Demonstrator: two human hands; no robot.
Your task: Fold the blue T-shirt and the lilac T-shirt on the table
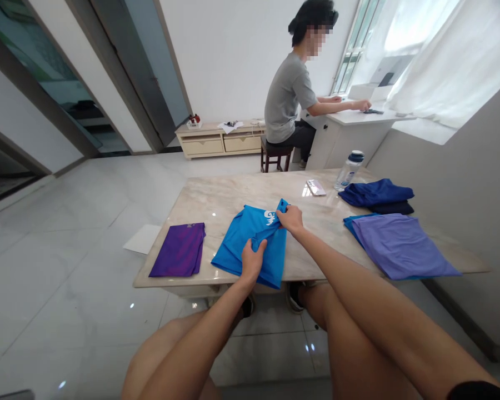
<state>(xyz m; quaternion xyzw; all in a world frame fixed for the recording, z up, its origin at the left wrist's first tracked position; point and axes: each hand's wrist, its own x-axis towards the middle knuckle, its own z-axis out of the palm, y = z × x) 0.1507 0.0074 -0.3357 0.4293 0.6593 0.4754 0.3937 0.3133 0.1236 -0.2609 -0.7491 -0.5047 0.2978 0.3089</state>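
A bright blue piece of clothing (233, 239) with a white print lies partly folded on the marble-look table (200, 194), its lower corner hanging over the front edge. My right hand (290, 218) pinches its upper right corner. Lower down, my left hand (253, 259) grips a fold in the middle of the fabric between thumb and fingers. To the left rests a folded purple garment (179, 250), flat near the table's left end. Whether the blue piece is a shirt or shorts I cannot tell.
On the right are a lavender garment (400, 244) over a blue one and a dark navy pile (377, 193). A water bottle (349, 171) and a phone (316, 187) stand and lie near the far edge. Beyond, a person (287, 100) sits on a stool at a white desk (350, 133).
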